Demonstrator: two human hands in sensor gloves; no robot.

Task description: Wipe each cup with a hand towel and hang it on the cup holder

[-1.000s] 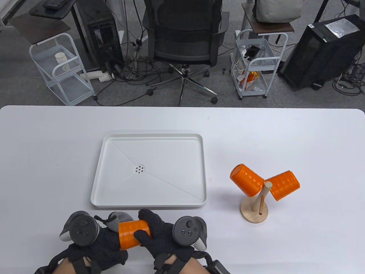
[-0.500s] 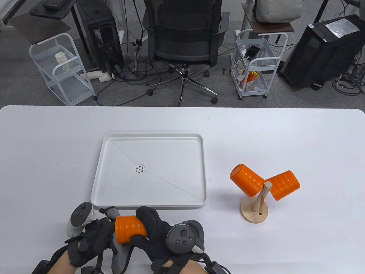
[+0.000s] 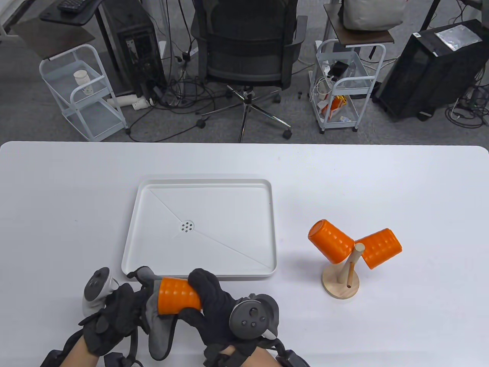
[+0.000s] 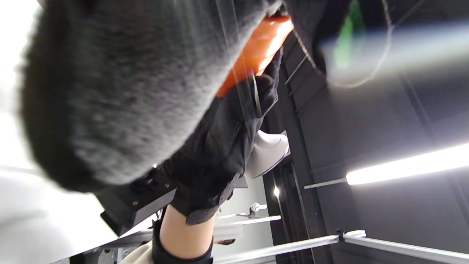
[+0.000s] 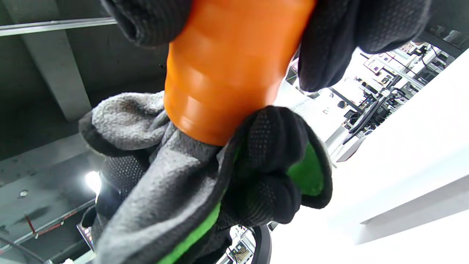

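The cup (image 3: 178, 301) is gripped by the right hand (image 3: 217, 309). The towel (image 3: 160, 332) is pinched against its end by the left hand (image 3: 114, 317).

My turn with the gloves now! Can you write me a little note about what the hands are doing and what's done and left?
Right hand: grips the orange cup, held sideways.
Left hand: holds the grey towel against the cup's open end.
Cup holder: stands right of the white tray, with two hung cups on it.
Done: two cups hung.
Left: finish wiping this cup, then hang it on the free peg.
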